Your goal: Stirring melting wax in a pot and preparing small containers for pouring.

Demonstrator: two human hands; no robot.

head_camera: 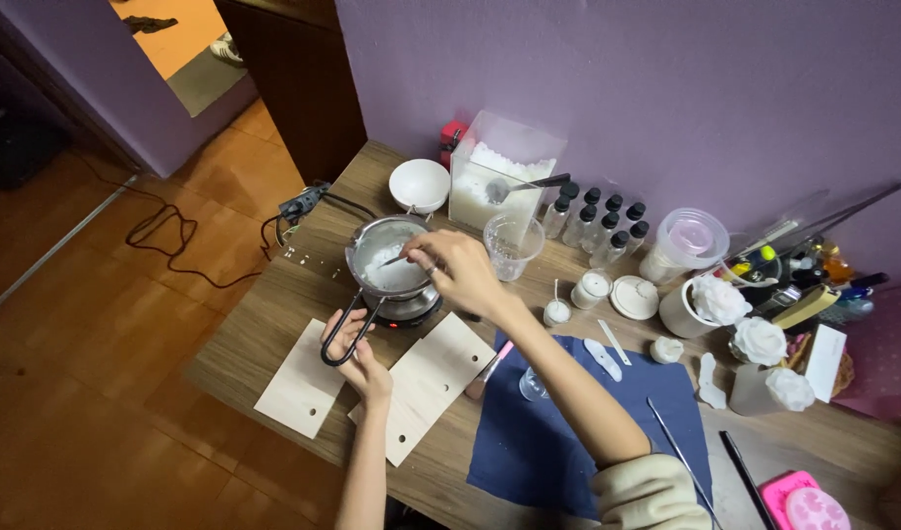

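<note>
- Left hand (354, 345) is wrapped around the black loop handle (344, 332) of a small metal pot (386, 257), fingers closed on it.
- Right hand (457, 267) reaches over the pot rim, fingertips pinching a thin stirring tool (393, 260) whose tip sits in the pot contents.
- The pot sits on a small dark hotplate (408, 310) near the counter's (264, 324) far-left corner.
- Contents: white flakes, looking partly wet and clumped. Judgement: melting has begun but is not finished, since solid white lumps show; whether any is fully liquid I cannot tell.
- A clear box of white flakes (493, 177) with a spoon (524, 185) in it stands just behind the pot, so supply remains.
- An empty-looking clear cup (510, 245) stands just right of the pot, and a white bowl (419, 184) stands behind it.
- Small filled jars (593, 287) stand further right; white flower-shaped pieces (760, 340) look finished.
- Two pale wooden boards (426, 383) lie in front of the hotplate; one overhangs the near counter edge.
- A blue cloth (548, 442) covers the near middle of the counter.
- Room: the counter's left edge is near the pot handle, with little margin there. The right side is crowded with bottles (600, 221) and tools. The most open surface is the boards and the cloth.
- A power cable (175, 240) trails over the floor off the left corner.
</note>
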